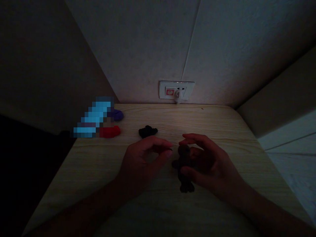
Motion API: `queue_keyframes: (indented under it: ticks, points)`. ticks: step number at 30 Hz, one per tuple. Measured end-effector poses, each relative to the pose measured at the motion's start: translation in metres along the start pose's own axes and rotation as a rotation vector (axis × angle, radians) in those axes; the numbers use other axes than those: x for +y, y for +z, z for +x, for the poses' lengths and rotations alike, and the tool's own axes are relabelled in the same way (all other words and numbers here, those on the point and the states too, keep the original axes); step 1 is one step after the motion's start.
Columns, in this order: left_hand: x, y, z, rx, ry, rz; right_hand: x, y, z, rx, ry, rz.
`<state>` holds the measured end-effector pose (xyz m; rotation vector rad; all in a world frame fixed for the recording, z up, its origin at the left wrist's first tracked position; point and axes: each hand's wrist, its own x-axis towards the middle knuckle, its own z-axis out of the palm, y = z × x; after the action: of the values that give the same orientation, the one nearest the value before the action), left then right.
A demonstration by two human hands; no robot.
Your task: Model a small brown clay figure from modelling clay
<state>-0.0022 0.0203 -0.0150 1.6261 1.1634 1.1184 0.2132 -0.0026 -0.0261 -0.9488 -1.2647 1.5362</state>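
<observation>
In dim light, my right hand (pixel 209 164) curls round a small dark figure-shaped lump (pixel 184 168), maybe clay, held just above the wooden tabletop (pixel 222 128). My left hand (pixel 145 161) is beside it with thumb and fingers pinched together close to the top of the lump. What the pinch holds, if anything, is too small to see. A second small black lump (pixel 147 131) lies on the table behind my left hand.
A red piece (pixel 110 131) and a purple piece (pixel 118 115) lie at the back left beside a blurred blue patch (pixel 93 120). A wall socket (pixel 175 90) sits on the wall behind the table. Walls close in on both sides.
</observation>
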Motion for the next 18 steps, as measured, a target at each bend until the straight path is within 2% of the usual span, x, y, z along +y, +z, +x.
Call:
queue_keyframes:
  ticks: [6, 14, 18]
  points:
    - [0.003, -0.0013, 0.0012, -0.01, 0.013, -0.028, 0.0017, -0.001, 0.0002, -0.004, 0.001, -0.024]
    - [0.0033, 0.0009, 0.0021, 0.025, -0.065, -0.086, 0.0007, -0.0003, 0.0001, -0.003, -0.007, -0.044]
    - [0.0028, 0.0012, 0.0022, 0.012, -0.041, -0.067, 0.0015, -0.0004, 0.0009, -0.005, -0.007, -0.043]
